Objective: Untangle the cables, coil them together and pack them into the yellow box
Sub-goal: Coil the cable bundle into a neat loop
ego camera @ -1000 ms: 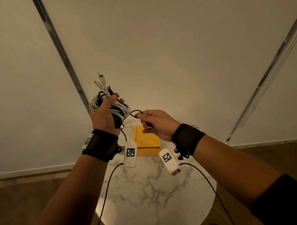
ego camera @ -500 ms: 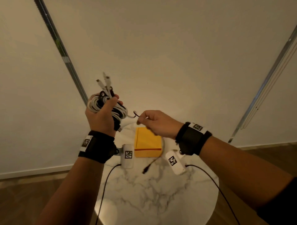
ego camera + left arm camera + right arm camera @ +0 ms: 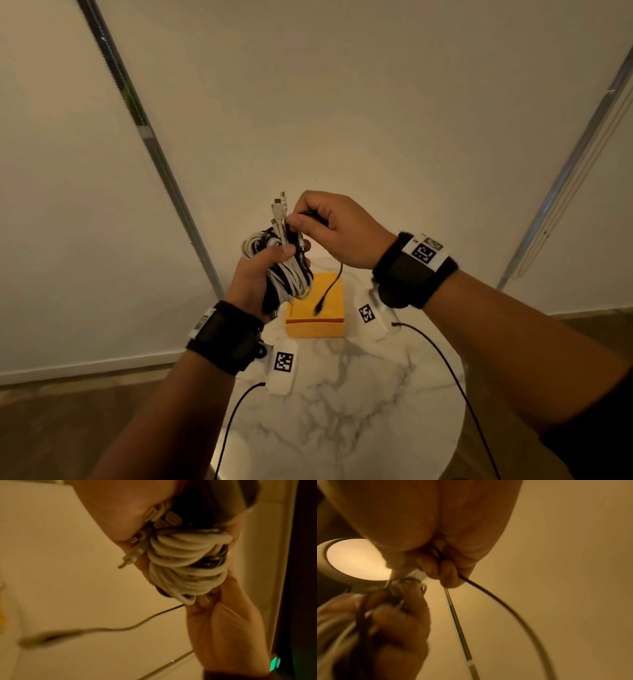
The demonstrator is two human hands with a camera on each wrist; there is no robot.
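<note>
Gripping the coiled cables (image 3: 287,274) in the left hand (image 3: 255,279), above the yellow box (image 3: 317,317); pinching the loose black cable (image 3: 334,284) in the right hand (image 3: 334,231) (tail dangling over the box). Risking slack snagging, loops springing free.

Over the yellow box (image 3: 315,322) hangs a loose black cable end (image 3: 325,294), right in the way down. Both wrist cameras (image 3: 283,363) crowd its near corners. The near half of the marble counter (image 3: 342,411) lies bare, open to reach.
</note>
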